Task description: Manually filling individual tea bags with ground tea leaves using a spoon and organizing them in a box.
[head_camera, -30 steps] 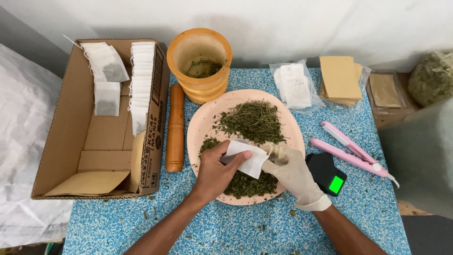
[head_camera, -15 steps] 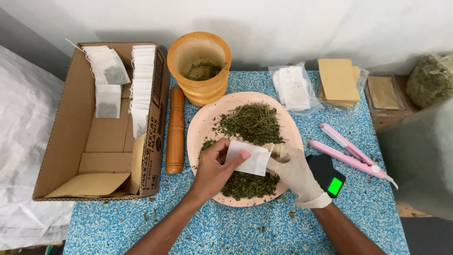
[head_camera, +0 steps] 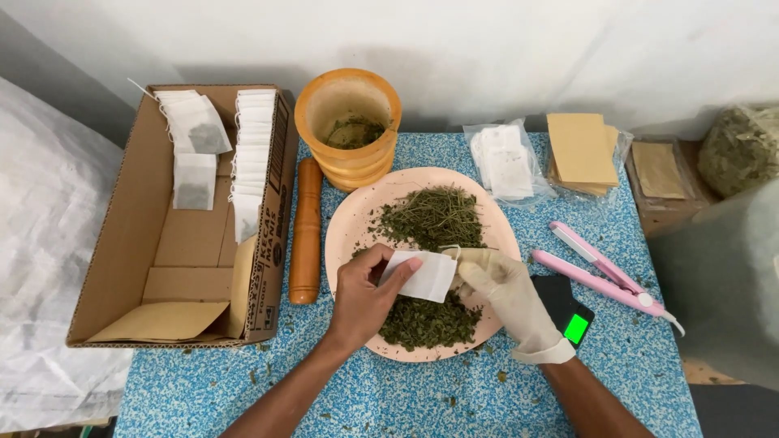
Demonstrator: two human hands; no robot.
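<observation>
Pink plate (head_camera: 349,235): round, shallow, holds loose dried green herb (head_camera: 430,217); crumbly, light, spills easily.
Left hand (head_camera: 365,296), bare: above the plate's near half, pinching the sachet's left edge.
Right hand (head_camera: 507,292), gloved: fingers closed at the sachet's mouth, over the plate's right side.
White paper sachet (head_camera: 420,276): small, flat, thin, limp, probably tearable; best taken by its edges.
</observation>
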